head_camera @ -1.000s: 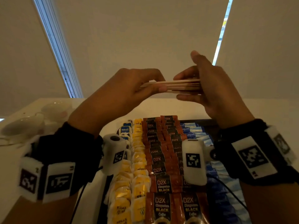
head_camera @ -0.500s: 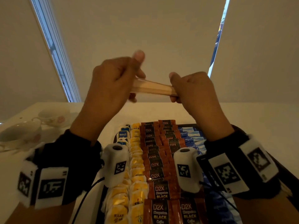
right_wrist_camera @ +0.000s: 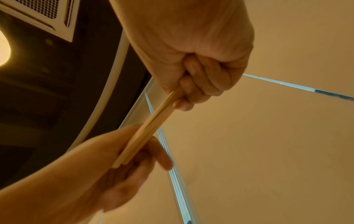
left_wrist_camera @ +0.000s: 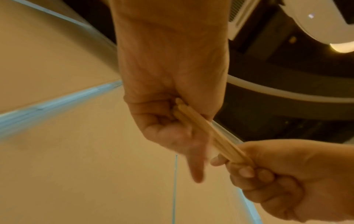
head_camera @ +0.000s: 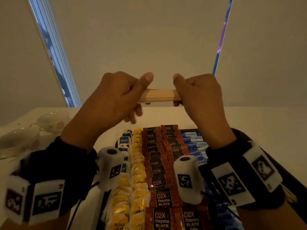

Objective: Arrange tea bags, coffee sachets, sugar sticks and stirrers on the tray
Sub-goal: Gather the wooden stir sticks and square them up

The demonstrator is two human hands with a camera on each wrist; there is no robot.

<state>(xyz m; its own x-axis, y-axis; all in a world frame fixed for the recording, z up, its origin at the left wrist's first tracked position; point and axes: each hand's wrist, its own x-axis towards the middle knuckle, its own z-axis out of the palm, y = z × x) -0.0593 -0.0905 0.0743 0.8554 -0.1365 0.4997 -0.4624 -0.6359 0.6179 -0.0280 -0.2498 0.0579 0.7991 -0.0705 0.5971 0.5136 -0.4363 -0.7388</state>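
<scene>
With left hand (head_camera: 116, 95) and right hand (head_camera: 201, 95) both gripping the stirrers (head_camera: 159, 95) mid-frame above the tray (head_camera: 285, 170), square the ends flush, then lower level into the right-hand gap.

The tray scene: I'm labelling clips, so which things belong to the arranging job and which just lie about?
Job:
- stirrers, held by left hand and right hand
- tray
- tea bags
- coffee sachets
- sugar sticks

Lying about:
- teacups
- table
</scene>
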